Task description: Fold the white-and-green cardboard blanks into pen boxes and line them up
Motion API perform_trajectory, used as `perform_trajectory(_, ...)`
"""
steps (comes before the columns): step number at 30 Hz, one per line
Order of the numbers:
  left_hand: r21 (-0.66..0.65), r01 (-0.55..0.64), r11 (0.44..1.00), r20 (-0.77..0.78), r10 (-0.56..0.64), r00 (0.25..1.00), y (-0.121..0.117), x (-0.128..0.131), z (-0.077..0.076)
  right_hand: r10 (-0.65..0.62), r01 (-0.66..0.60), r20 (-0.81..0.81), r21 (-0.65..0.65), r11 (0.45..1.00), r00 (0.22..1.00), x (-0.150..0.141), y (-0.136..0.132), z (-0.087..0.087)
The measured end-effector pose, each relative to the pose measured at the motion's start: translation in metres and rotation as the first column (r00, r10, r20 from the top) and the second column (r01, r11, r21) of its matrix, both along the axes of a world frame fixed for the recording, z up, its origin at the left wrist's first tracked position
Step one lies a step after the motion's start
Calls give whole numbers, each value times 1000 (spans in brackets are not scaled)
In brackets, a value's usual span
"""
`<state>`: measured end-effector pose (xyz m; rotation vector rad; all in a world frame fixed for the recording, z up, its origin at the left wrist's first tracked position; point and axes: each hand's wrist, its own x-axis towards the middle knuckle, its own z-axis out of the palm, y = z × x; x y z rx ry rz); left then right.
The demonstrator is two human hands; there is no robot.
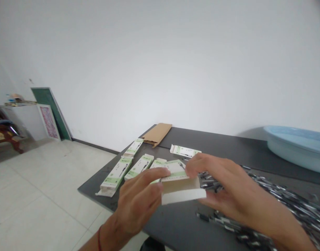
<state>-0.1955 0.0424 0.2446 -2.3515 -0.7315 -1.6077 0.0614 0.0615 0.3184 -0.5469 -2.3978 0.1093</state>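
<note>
Between both hands is a small white and green pen box (181,186), its near end open with a flap hanging out and no pens visible in it. My left hand (139,197) grips the box's left side, thumb and fingers pressed against the cardboard. On the opposite side my right hand (225,184) pinches the box's right edge. Just left of it lie several similar boxes, among them one pen box (117,174) and another pen box (140,167). A heap of black and clear pens (282,198) spreads to the right, partly behind my right forearm.
Toward the back of the dark table (217,134) lie a brown paper envelope (160,132) and another pen box (185,151). A pale blue basin (298,146) stands at the right. A green board (54,111) leans on the wall beyond the tiled floor.
</note>
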Motion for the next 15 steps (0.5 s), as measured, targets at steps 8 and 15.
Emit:
perform_trajectory(8,93,-119,989,-126,131,983,-8,-7,5,11,-11,32,-3,1000,999,-1,-4,0)
perform_trajectory(15,85,-124,989,-99,133,986,-19,-2,22,-3,-3,65,96,995,998,-3,-7,3)
